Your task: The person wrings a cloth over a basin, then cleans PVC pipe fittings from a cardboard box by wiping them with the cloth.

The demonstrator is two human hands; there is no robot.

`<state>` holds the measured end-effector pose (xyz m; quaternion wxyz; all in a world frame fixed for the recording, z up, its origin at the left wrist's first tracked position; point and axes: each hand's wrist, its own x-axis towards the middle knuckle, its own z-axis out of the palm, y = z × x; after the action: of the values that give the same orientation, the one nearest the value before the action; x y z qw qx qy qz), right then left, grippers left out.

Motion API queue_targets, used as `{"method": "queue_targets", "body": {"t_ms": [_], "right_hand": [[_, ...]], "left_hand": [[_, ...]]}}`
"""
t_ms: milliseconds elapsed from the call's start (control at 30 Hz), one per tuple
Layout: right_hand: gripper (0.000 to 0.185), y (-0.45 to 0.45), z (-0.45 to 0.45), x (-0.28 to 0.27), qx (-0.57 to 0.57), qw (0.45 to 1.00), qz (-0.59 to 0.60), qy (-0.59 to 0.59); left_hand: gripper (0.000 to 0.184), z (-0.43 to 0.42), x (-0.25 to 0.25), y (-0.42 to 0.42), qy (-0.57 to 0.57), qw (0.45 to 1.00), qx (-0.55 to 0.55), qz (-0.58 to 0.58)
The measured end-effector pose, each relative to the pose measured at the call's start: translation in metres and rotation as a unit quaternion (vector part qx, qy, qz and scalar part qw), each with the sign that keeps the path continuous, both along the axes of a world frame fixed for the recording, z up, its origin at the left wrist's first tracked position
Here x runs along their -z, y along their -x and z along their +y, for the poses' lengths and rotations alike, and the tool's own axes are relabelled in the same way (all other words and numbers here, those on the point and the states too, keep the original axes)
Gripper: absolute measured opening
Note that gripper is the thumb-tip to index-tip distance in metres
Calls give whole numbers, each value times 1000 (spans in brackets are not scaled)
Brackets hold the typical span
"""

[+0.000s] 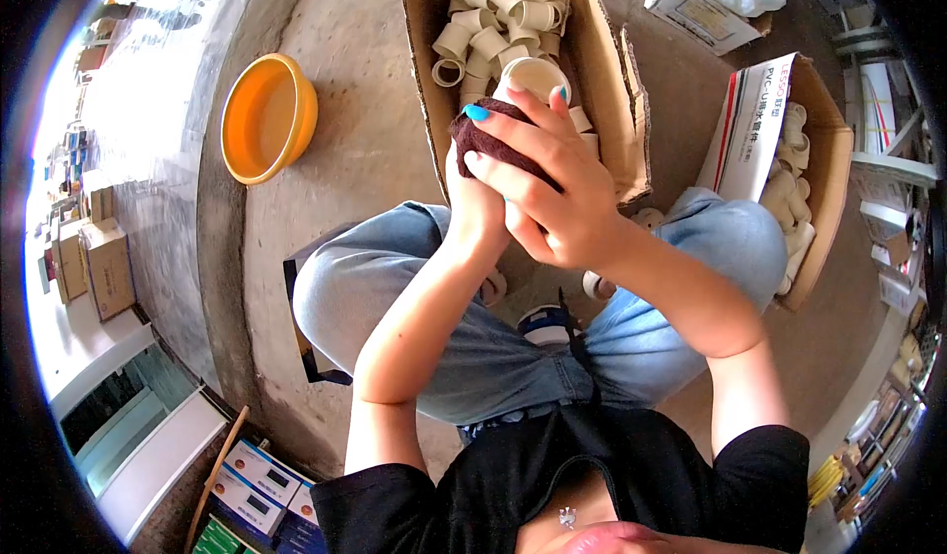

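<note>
Both hands meet above the near end of an open cardboard box (631, 110) full of white pipe fittings (480, 21). A dark brown cloth (503, 145) is bunched between them, wrapped against a white pipe fitting (536, 78) whose round opening faces up and away. My left hand (477, 199) is under and behind the cloth, its fingers mostly hidden. Over the top lies my right hand (552, 174), its blue-nailed fingers curled round the cloth and fitting.
An orange basin (268, 120) is on the floor at the left. To the right stands another carton (824, 219) of fittings. A white box (705, 11) with a plastic bag is at the back. Shelves line the right edge; small boxes (252, 485) lie lower left.
</note>
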<state>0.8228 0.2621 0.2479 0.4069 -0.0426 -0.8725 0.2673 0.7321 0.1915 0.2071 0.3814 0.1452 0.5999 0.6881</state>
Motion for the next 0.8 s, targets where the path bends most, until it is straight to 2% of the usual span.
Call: {"method": "queue_targets", "body": {"t_ms": [133, 167, 200, 267, 300, 400, 467, 533, 600, 667, 700, 733, 767, 800], "right_hand": [[29, 0, 12, 8, -41, 998, 36, 27], [30, -2, 17, 7, -42, 997, 57, 38], [29, -2, 23, 7, -59, 994, 71, 56], [30, -3, 26, 12, -59, 979, 110, 163], [27, -3, 29, 14, -69, 969, 128, 199], [27, -4, 35, 17, -129, 929, 138, 317], [27, -5, 36, 16, -128, 898, 125, 402], [25, -6, 37, 11, -131, 893, 103, 418], [24, -7, 38, 4, -104, 914, 84, 382], [23, -7, 39, -1, -62, 942, 70, 323], [22, -6, 41, -1, -35, 956, 65, 283], [21, -6, 41, -3, -9, 969, 58, 242], [19, -6, 42, -6, 16, 980, 44, 194], [19, -7, 41, -11, 33, 984, 27, 174]], "left_hand": [[36, 9, -18, -8, -16, 992, -11, -127], [34, 10, -5, -3, -40, 999, 6, -33], [32, 14, -20, -5, -22, 989, -50, -136], [28, 18, -30, -1, -35, 963, -38, -263], [31, 18, -32, -1, -33, 970, -18, -241], [32, 19, -44, -2, -7, 964, 3, -264], [33, 18, -35, 2, -16, 956, 32, -291], [33, 19, -31, 3, -12, 953, 47, -299], [32, 23, -31, 3, 3, 956, 48, -290], [34, 25, -23, 3, 19, 972, 45, -229], [35, 28, -18, 6, 19, 995, 60, -78], [36, 29, -15, 9, 18, 994, 73, 74], [39, 23, -17, 10, 61, 993, 95, -16], [40, 22, -20, 5, 34, 996, 78, -31]]}}
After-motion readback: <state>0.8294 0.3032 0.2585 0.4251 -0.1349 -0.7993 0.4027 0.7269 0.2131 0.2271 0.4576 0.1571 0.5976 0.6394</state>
